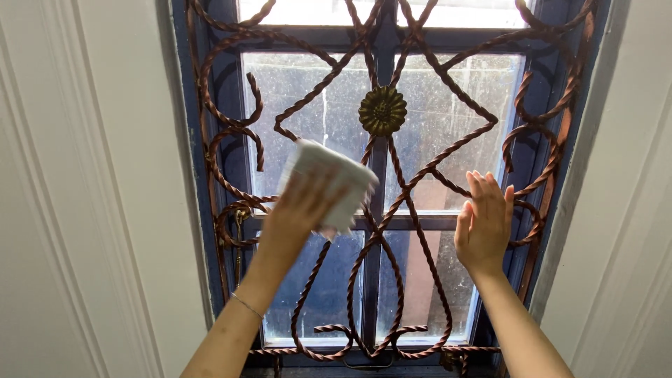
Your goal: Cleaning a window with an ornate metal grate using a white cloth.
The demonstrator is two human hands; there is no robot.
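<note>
White folded cloth (329,183) is pressed toward the dusty glass pane (308,112) of a window, held up by the left hand (302,210), whose fingers are spread flat against the back of the cloth and blurred, so how firmly they grip it cannot be told. The cloth sits in the upper left pane, just left of the dark central window bar (378,175), and overlaps the twisted strands of a copper-coloured metal grille (434,150) that covers the whole window. A thin bracelet (246,306) shows on the left wrist. The right hand (483,220) is raised on the other side of the central bar, open with the fingers straight and close together, palm toward the glass; it holds nothing, and whether it touches the grille or the pane cannot be told. At the middle of the grille, above and between the two hands, is a round brass-coloured rosette (383,110). The dark blue window frame (183,140) is set into white walls (91,196) on both sides.
</note>
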